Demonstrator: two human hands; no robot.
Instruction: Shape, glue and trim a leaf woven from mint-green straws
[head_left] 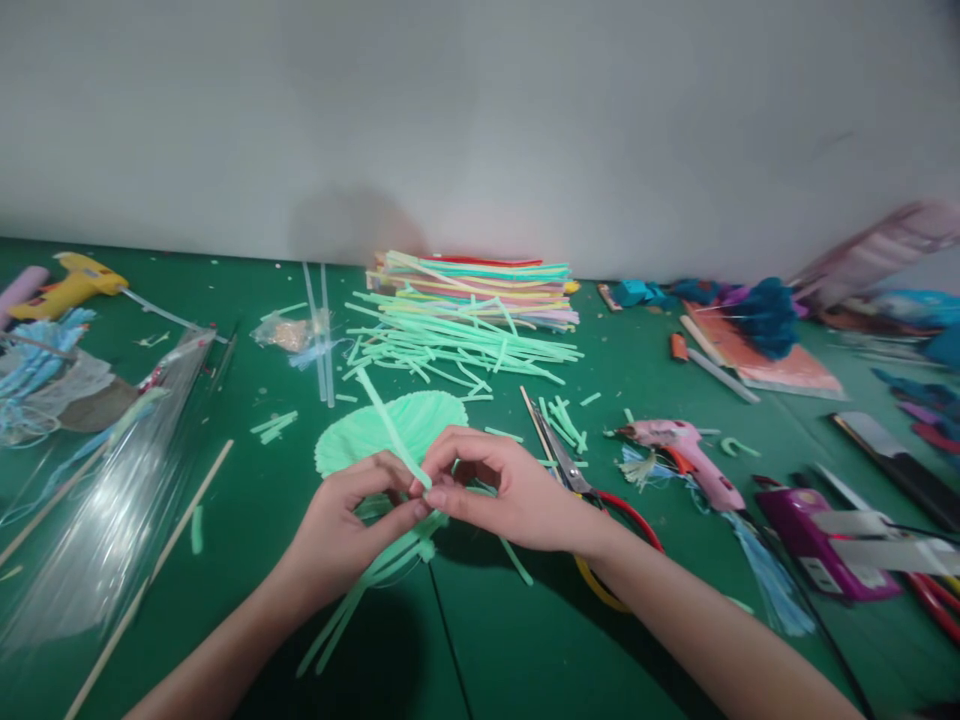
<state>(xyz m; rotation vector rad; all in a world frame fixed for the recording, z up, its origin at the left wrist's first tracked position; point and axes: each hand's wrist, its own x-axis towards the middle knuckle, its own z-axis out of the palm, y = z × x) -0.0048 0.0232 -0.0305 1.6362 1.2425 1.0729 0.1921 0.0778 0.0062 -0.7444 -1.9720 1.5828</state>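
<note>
Both hands meet over a mint-green pipe-cleaner piece (pixel 397 407), a rounded, ribbed shape with loose stems (pixel 334 630) trailing below it. My left hand (pixel 352 515) is closed, its thumb and fingers pinching the green stems at the middle. Against it, my right hand (pixel 491 485) pinches a single mint-green pipe cleaner (pixel 386 415) that sticks up and to the left across the rounded shape. The fingers hide just where the stems join. Red-and-yellow-handled scissors (pixel 574 475) lie partly beneath my right forearm.
Piles of pipe cleaners (pixel 465 335) lie by the wall. A pink glue gun (pixel 686 455) and a purple power strip (pixel 817 545) are at right. A yellow glue gun (pixel 79 285), clear plastic wrap (pixel 112 500) and a wooden stick (pixel 180 535) lie left. Short green offcuts (pixel 566 422) are scattered about.
</note>
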